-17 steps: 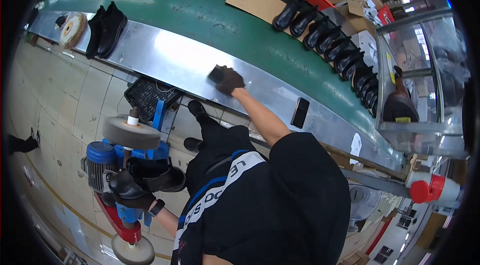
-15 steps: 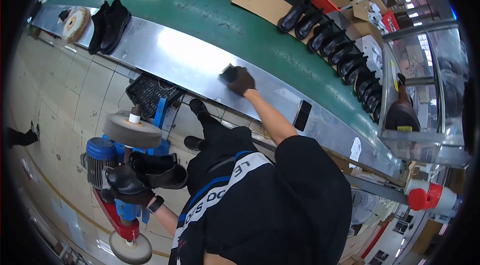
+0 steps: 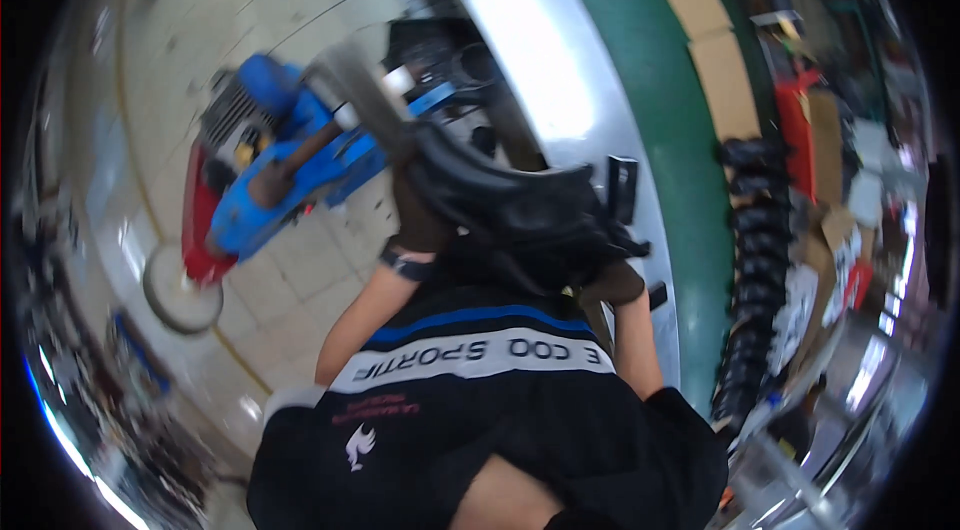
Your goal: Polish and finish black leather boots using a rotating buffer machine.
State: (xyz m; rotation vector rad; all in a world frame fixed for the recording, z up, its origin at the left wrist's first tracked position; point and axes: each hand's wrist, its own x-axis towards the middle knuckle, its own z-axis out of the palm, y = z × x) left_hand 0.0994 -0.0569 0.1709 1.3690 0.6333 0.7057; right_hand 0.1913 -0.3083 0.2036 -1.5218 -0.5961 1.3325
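A pair of black leather boots (image 3: 500, 192) hangs between my hands in front of my waist, smeared by motion. My left hand (image 3: 420, 215), in a dark glove with a black watch at the wrist, is closed around the boots on their left side. On the right, at the upper-shaft end, my gloved right hand (image 3: 615, 285) grips the boots, its fingers partly hidden behind the leather. The toe end is close to the grey polishing wheel (image 3: 358, 95); whether they touch I cannot tell. Beyond the boots a small dark block (image 3: 621, 188) rests on the metal bench edge (image 3: 540, 60).
A blue and red polishing machine (image 3: 300, 160) stands on the tiled floor at left, with a second pale wheel (image 3: 183, 288). A dark phone (image 3: 657, 295) lies on the bench. Past the green belt (image 3: 670, 130) runs a row of black shoes (image 3: 755, 270).
My view has turned, and the boots have come from the left up in front of me. My right hand has left the dark block on the bench and taken hold of the boots.
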